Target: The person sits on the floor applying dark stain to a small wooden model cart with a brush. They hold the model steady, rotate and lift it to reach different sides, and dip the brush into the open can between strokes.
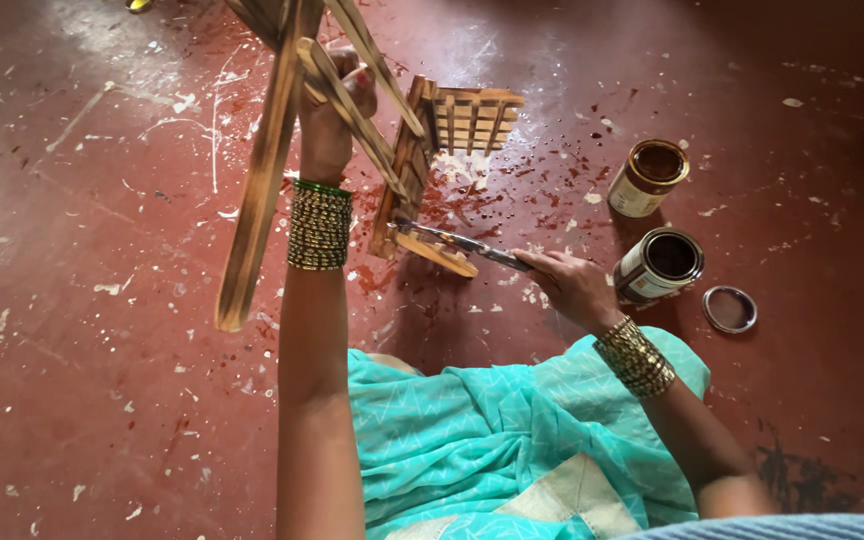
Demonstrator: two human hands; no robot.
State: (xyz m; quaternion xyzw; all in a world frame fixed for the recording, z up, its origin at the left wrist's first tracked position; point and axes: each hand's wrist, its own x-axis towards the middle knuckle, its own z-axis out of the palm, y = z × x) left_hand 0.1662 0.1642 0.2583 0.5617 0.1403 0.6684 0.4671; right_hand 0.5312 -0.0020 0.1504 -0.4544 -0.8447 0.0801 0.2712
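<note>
Left hand (330, 110): raised high in the head view, fingers closed around a crossing strut of the scorched-brown slatted wooden folding frame (352, 150). The grip is firm; fingertips wrap over the strut near the top of the picture. A stack of gold and green bangles (319, 223) sits on the wrist just below.

Right hand (574, 285): lower and to the right, fingers closed around the handle of a thin paintbrush with a pale metal-looking shaft (462, 243). The brush's long axis runs nearly level, slightly uphill from the hand toward the left. Its tip points left and meets the lower part of the frame, touching or just beside a short bottom slat; contact cannot be confirmed. A gold bangle stack (635, 357) is on this wrist.

Frame: the longest leg runs steeply from the top centre down to lower left, its free end hanging above the floor. The slatted lattice panel stands right of the left hand, between the two hands, its slats facing the upper right. The frame's lower end rests at or near the floor, among wet dark-red splashes.

Outward: two open round tins of dark brown finish (657, 262), one just beside the right hand, the other farther up. A round metal lid (729, 309) lies flat right of the nearer tin. Turquoise patterned cloth (472, 430) covers the lap. Dark red floor (72, 300) flecked with white paint.
</note>
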